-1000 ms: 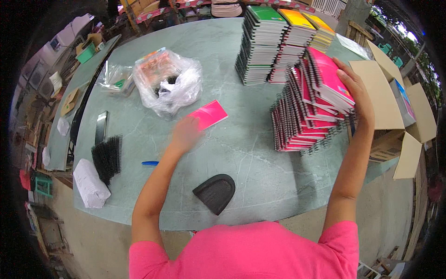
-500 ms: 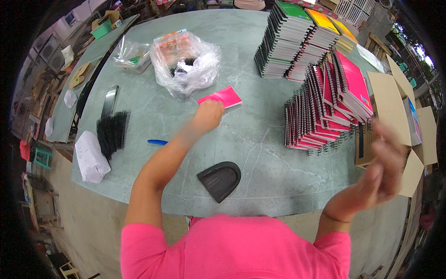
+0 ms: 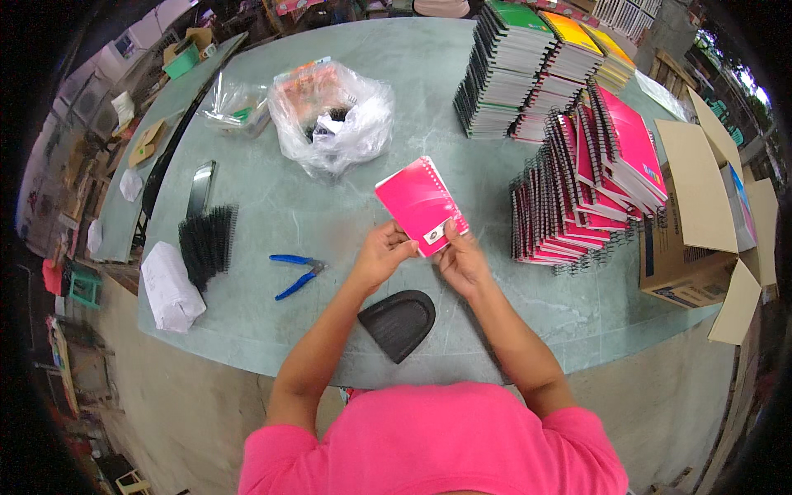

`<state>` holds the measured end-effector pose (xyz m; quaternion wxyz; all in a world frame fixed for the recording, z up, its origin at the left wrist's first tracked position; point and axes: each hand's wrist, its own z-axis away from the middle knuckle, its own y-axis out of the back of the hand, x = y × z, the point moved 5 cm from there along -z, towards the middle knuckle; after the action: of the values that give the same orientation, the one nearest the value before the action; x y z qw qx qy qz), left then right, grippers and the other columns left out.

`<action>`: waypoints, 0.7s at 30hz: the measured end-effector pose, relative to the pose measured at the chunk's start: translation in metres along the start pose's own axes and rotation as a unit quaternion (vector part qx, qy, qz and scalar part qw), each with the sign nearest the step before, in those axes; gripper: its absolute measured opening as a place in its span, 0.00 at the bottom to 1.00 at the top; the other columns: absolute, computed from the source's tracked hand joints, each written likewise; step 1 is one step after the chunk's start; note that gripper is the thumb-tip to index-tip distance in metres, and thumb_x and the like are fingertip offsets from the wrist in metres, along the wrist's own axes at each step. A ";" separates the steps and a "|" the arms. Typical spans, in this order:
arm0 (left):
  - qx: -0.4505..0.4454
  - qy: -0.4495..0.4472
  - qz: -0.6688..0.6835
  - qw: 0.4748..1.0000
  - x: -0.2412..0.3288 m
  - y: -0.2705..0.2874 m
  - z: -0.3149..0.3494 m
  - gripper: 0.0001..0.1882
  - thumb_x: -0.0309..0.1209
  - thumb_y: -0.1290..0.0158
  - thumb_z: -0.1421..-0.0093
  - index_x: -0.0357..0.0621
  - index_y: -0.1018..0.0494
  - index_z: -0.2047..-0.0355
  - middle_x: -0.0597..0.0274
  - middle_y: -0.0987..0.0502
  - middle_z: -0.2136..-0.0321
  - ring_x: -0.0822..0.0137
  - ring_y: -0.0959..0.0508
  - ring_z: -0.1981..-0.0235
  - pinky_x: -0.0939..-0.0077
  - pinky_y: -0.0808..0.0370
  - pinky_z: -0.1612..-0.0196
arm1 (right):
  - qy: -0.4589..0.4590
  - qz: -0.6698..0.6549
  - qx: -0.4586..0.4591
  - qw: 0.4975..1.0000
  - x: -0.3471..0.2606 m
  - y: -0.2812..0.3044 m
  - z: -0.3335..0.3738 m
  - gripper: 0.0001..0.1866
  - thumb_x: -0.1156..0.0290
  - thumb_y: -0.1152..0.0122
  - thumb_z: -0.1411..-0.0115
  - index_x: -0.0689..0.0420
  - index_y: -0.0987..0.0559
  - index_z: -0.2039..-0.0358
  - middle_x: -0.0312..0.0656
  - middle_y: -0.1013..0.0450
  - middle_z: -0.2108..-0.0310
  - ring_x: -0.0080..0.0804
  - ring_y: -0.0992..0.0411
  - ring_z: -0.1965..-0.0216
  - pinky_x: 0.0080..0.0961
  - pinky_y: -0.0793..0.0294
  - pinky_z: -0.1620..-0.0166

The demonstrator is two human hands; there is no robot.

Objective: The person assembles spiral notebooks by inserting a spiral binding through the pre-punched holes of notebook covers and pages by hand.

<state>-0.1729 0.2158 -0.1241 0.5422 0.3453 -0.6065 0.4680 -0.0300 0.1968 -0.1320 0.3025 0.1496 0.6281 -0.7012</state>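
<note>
Between my two hands is a small pink notebook [image 3: 419, 200], tilted above the table, with a row of punched holes along its right edge. No wire coil shows in those holes. My left hand [image 3: 384, 254] pinches its lower left edge, thumb on top. My right hand [image 3: 462, 261] grips the lower right corner, next to a small white label on the cover. Just below my hands a black rounded rubber block [image 3: 398, 324] lies on the table. Blue-handled pliers [image 3: 295, 275] rest left of my left forearm, handles spread.
A leaning stack of coil-bound pink notebooks [image 3: 569, 206] stands at the right, with green and yellow notebook stacks [image 3: 513, 74] behind. Beyond it sits an open cardboard box [image 3: 689, 264]. Black coils [image 3: 208, 247], a white paper-wrapped bundle [image 3: 172, 285] and plastic bags [image 3: 334, 124] lie left.
My left hand has lifted the pink notebook off the table and brought it nearer. My right hand has come in from the box side and taken hold of it too. The pliers are now uncovered.
</note>
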 end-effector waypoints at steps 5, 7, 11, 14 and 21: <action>0.038 -0.058 -0.004 0.998 0.045 0.024 0.014 0.26 0.20 0.39 0.57 0.39 0.33 0.55 0.63 0.27 0.60 0.70 0.28 0.56 0.73 0.32 0.51 | 0.117 0.379 0.017 0.918 -0.047 0.008 0.015 0.10 0.75 0.43 0.44 0.59 0.25 0.60 0.36 0.25 0.64 0.21 0.28 0.63 0.21 0.30 0.57; 0.008 -0.051 -0.056 0.997 0.035 0.028 0.009 0.22 0.20 0.39 0.56 0.41 0.31 0.59 0.66 0.26 0.65 0.72 0.27 0.60 0.74 0.31 0.54 | 0.126 0.360 0.044 0.923 -0.038 0.009 0.014 0.09 0.80 0.41 0.48 0.59 0.25 0.64 0.35 0.26 0.68 0.19 0.30 0.67 0.18 0.31 0.61; 0.000 0.072 -0.162 0.984 -0.002 0.011 0.006 0.14 0.21 0.38 0.57 0.42 0.29 0.70 0.70 0.27 0.74 0.77 0.28 0.68 0.79 0.30 0.61 | 0.082 0.394 0.024 0.915 -0.006 0.023 0.007 0.08 0.80 0.38 0.49 0.59 0.26 0.68 0.30 0.28 0.73 0.16 0.33 0.71 0.17 0.32 0.65; 0.000 0.023 -0.119 0.993 -0.004 0.009 0.008 0.11 0.21 0.38 0.56 0.42 0.29 0.75 0.71 0.27 0.77 0.79 0.29 0.72 0.81 0.31 0.67 | 0.069 0.416 0.029 0.906 -0.009 0.014 0.012 0.11 0.78 0.39 0.49 0.59 0.27 0.65 0.35 0.27 0.71 0.22 0.31 0.70 0.22 0.32 0.62; -0.029 -0.024 -0.277 0.960 0.005 0.015 0.012 0.08 0.21 0.42 0.53 0.38 0.30 0.72 0.66 0.25 0.75 0.75 0.26 0.71 0.78 0.28 0.65 | 0.343 0.785 -0.063 0.511 -0.018 -0.102 0.037 0.12 0.74 0.41 0.53 0.57 0.25 0.65 0.43 0.27 0.72 0.42 0.30 0.64 0.38 0.37 0.53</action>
<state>-0.1915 0.2102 -0.1221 0.6456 0.4947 -0.5135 0.2734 -0.0725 0.1682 -0.0349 0.4995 0.7912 0.3516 -0.0299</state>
